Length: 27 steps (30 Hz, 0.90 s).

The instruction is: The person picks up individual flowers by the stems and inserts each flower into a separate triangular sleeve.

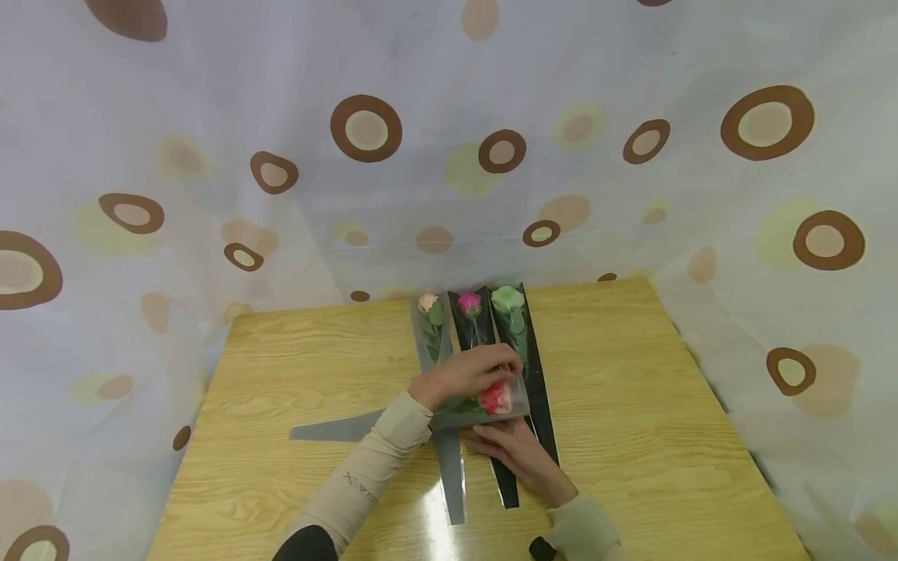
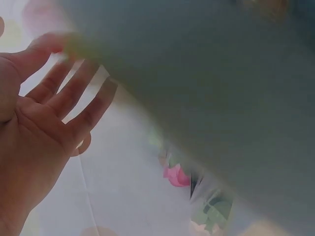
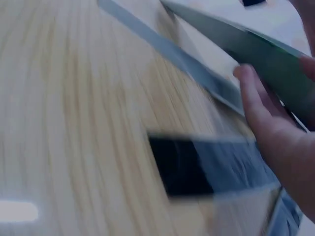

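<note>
A red-and-white rose (image 1: pixel 495 398) in a grey-backed clear sleeve lies crosswise over the others, its narrow end pointing left. My left hand (image 1: pixel 473 370) pinches this sleeve at the flower end; in the left wrist view, the left hand (image 2: pixel 49 105) has thumb and forefinger at the sleeve's edge, other fingers spread. My right hand (image 1: pixel 522 452) holds the sleeve's near edge. In the right wrist view, the right hand (image 3: pixel 275 118) has the tilted sleeve (image 3: pixel 236 42) between its digits. Beneath lie a peach rose (image 1: pixel 428 302), a magenta rose (image 1: pixel 469 302) and a green-white rose (image 1: pixel 507 298).
The three sleeved roses lie side by side on a wooden table (image 1: pixel 631 405), flowers toward the back edge. A patterned white curtain (image 1: pixel 421 195) with brown rings surrounds the table at the back and both sides.
</note>
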Each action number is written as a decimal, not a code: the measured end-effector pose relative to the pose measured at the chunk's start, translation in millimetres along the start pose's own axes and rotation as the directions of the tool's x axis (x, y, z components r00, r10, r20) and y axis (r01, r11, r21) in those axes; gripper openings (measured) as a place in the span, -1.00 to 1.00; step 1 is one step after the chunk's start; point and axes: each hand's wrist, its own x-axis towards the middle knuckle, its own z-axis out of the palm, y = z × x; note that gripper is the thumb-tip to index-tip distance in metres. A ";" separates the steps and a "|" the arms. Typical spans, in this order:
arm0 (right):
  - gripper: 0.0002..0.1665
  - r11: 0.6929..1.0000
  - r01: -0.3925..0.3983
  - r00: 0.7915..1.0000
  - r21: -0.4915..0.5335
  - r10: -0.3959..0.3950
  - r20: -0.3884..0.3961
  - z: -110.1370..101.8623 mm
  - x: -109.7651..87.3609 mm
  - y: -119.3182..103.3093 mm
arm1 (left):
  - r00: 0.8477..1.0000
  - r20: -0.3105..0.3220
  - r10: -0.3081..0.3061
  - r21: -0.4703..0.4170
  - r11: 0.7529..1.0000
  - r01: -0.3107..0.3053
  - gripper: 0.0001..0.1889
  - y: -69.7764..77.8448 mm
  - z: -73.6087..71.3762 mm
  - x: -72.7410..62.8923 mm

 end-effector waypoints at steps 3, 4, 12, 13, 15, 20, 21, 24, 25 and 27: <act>-0.04 0.999 0.027 0.999 0.031 -0.026 -0.041 13.3 5.6 4.0 | 1.000 0.010 0.009 -0.009 1.000 -0.009 -0.83 0.7 2.4 0.2; 0.00 0.999 0.037 0.998 0.040 -0.035 -0.057 17.3 6.9 5.1 | 1.000 0.011 0.009 -0.011 1.000 -0.009 -0.84 1.1 3.2 0.0; -0.23 0.988 0.125 0.973 0.094 -0.103 -0.207 38.7 14.9 11.1 | 1.000 0.003 0.006 -0.019 1.000 -0.006 -0.84 -0.1 9.4 3.3; -0.29 0.985 0.142 0.965 0.102 -0.115 -0.234 40.3 15.8 11.4 | 1.000 0.008 0.000 -0.025 1.000 0.000 -0.84 -0.3 10.8 4.4; -0.39 0.978 0.181 0.949 0.104 -0.146 -0.279 43.0 17.3 11.6 | 1.000 0.013 -0.012 -0.030 0.999 0.012 -0.83 -1.5 14.5 6.7; -0.57 0.966 0.225 0.917 0.124 -0.166 -0.364 46.4 19.1 11.5 | 0.998 0.025 -0.053 -0.044 0.998 0.054 -0.76 3.8 18.4 8.8; -0.56 0.965 0.224 0.913 0.134 -0.160 -0.376 45.9 19.3 11.6 | 0.998 0.028 -0.063 -0.051 0.997 0.065 -0.73 5.4 18.3 8.6; -0.57 0.965 0.219 0.911 0.143 -0.150 -0.384 42.2 20.4 11.1 | 0.995 0.015 -0.100 -0.065 0.993 0.101 -0.66 9.3 17.1 5.3; -0.56 0.965 0.223 0.911 0.136 -0.157 -0.381 40.8 20.8 10.4 | 0.994 0.003 -0.110 -0.069 0.992 0.110 -0.64 9.1 16.5 3.4; -0.52 0.967 0.223 0.912 0.127 -0.161 -0.377 37.4 22.0 8.6 | 0.991 -0.028 -0.128 -0.093 0.988 0.125 -0.61 5.4 15.5 -2.6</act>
